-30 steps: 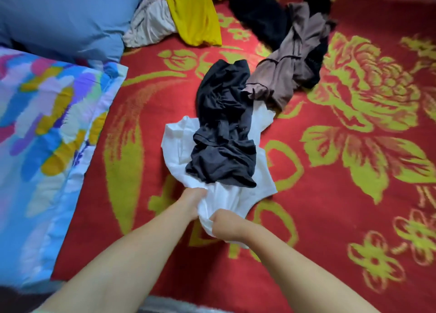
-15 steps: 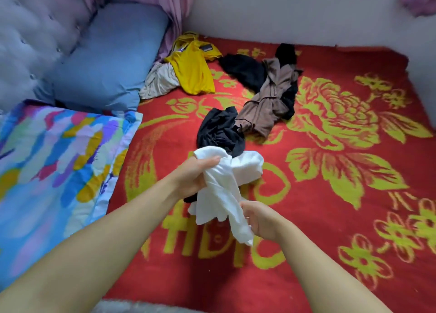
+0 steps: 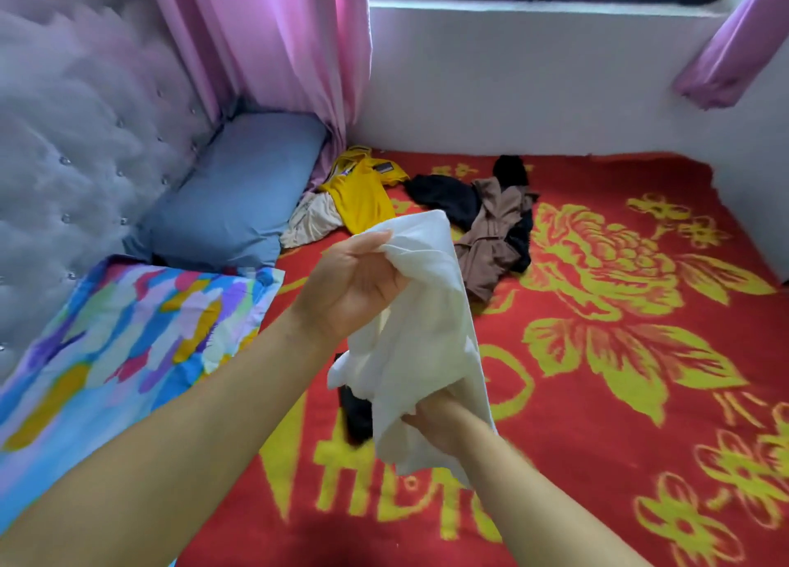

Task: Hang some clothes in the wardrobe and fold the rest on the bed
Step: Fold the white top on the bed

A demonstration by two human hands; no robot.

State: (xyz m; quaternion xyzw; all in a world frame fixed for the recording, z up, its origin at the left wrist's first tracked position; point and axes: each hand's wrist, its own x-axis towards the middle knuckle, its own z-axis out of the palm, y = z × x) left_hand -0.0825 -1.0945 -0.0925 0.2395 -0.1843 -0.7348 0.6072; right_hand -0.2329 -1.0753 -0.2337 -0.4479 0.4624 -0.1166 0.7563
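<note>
Head view: left hand (image 3: 354, 284) pinches the white garment (image 3: 422, 331) high, right hand (image 3: 439, 425) grips its lower end, probably stretching it out to find its shape above the bed (image 3: 597, 395).

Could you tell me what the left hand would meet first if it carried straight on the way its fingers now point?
Probably the brown garment: the left hand, gripping the white garment, points toward it, though depth is unclear.
</note>
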